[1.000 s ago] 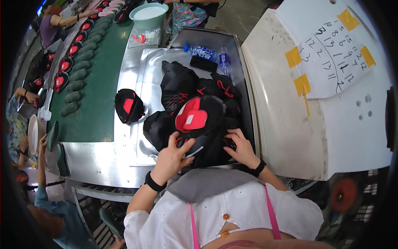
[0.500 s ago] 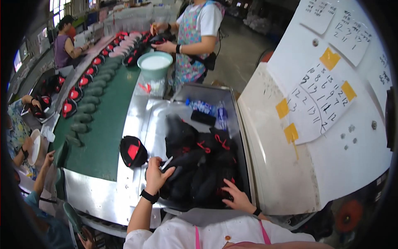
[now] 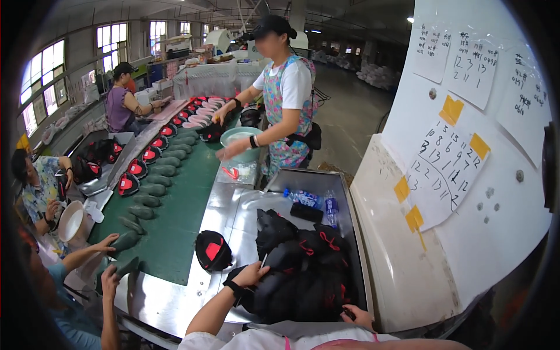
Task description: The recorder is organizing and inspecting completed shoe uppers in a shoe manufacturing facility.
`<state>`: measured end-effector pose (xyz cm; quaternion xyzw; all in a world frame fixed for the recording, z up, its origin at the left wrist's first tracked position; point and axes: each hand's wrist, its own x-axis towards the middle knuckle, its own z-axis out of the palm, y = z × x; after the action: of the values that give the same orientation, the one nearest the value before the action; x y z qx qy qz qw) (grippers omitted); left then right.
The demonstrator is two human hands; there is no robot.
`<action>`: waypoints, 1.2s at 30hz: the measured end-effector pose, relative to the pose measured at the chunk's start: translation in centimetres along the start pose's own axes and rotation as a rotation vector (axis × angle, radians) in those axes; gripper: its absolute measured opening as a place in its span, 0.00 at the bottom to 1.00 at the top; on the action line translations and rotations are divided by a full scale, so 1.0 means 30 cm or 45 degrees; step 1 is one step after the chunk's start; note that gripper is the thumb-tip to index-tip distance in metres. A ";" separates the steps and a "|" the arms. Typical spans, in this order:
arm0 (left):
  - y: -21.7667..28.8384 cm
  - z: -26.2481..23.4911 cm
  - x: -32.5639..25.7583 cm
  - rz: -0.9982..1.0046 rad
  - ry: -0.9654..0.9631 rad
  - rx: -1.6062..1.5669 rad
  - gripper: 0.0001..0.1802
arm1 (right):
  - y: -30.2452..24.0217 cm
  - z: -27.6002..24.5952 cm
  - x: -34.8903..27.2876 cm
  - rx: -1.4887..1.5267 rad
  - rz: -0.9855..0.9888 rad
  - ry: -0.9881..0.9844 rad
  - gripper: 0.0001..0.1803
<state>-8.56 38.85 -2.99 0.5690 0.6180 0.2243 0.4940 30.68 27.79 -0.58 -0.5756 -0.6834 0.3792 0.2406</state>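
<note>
A heap of black shoe uppers (image 3: 291, 286) with red laces lies in the metal tray in front of me. My left hand (image 3: 251, 275) is closed at the heap's left edge, with a thin white stick (image 3: 264, 261) jutting up from its fingers. Down by the tray's near right corner, my right hand (image 3: 360, 317) curls its fingers around something small and dark beside the heap; what it is I cannot make out. A single black upper with a red lining (image 3: 213, 251) sits apart, left of the heap and beyond my left hand.
Bottles (image 3: 331, 209) and a black case (image 3: 306, 212) lie at the tray's far end. The green conveyor (image 3: 175, 233) carries grey-green soles (image 3: 153, 189) and red-lined uppers (image 3: 137, 168). A co-worker (image 3: 291, 105) stands by a pale green basin (image 3: 242, 140). A board with papers (image 3: 443, 169) rises at right.
My view has tipped up, so the scene sits lower. My right hand's fingers, spread before, are now curled. The co-worker has reached across the basin; a person at left now holds soles by the conveyor.
</note>
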 end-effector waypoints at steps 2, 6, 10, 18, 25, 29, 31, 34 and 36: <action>-0.103 0.011 0.023 0.273 0.351 0.315 0.22 | -0.046 0.043 -0.025 -0.259 -0.036 0.169 0.16; 0.233 -0.120 -0.130 0.256 0.718 0.152 0.14 | 0.024 0.061 0.000 0.141 -0.091 0.236 0.11; 0.636 -0.156 -0.392 1.297 0.422 -0.271 0.09 | -0.012 0.078 0.011 0.313 -0.062 0.287 0.09; 0.934 -0.031 -0.661 2.298 -0.654 -0.910 0.11 | -0.095 0.105 0.072 0.568 -0.216 0.451 0.12; 0.923 0.061 -0.623 2.283 -1.052 -1.046 0.21 | 0.005 0.111 0.057 0.617 -0.177 0.314 0.10; 0.926 0.097 -0.609 2.334 -1.178 -1.132 0.21 | -0.122 0.091 0.033 0.387 -0.025 0.377 0.10; 0.936 0.108 -0.612 2.339 -1.174 -1.179 0.20 | -0.044 0.106 0.039 0.490 -0.107 0.376 0.10; 0.963 0.123 -0.596 2.393 -1.218 -1.154 0.14 | -0.110 0.075 0.027 0.327 -0.057 0.387 0.10; 0.976 0.167 -0.602 2.434 -1.312 -1.604 0.16 | -0.035 0.119 0.047 0.613 -0.180 0.385 0.10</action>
<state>7.43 28.11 25.94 0.4757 -0.5199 0.5001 0.5033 26.99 28.24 -2.03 -0.5029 -0.5685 0.4226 0.4953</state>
